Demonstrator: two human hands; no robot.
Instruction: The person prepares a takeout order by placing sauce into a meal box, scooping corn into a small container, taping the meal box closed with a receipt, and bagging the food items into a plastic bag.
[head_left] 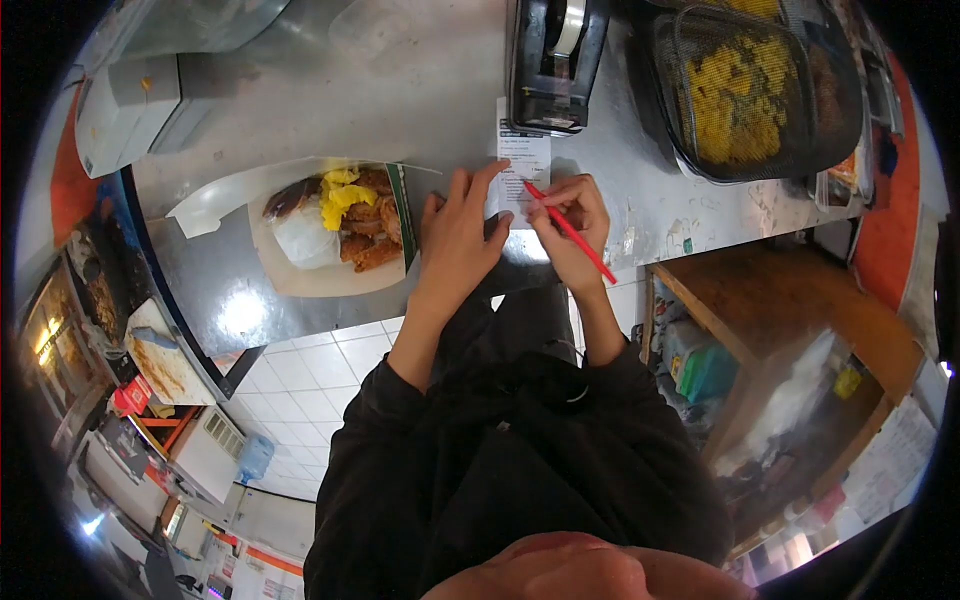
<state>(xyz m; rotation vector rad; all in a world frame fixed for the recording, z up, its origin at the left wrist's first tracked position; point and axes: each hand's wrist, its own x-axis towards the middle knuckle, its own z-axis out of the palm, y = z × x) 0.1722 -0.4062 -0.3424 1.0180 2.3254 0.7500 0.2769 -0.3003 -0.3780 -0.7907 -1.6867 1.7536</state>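
A printed paper receipt (524,160) lies on the metal counter, its upper end beside or under a black tape dispenser (556,70). My right hand (577,225) is closed around a red pen (572,233), whose tip is over the print. My left hand (462,232) rests with its fingers apart at the receipt's left edge, holding nothing. Just left of that hand sits an open paper food box (325,283) with its lid folded back. Inside are white rice (305,238), yellow pieces that look like egg (345,198) and browned fried pieces (375,235).
Black mesh covers (745,95) stand over yellow food at the counter's right. A grey box-shaped holder (130,105) is at the upper left. Below the counter on the right is a wooden shelf (790,300) with plastic containers and bags. White floor tiles (300,385) show behind me.
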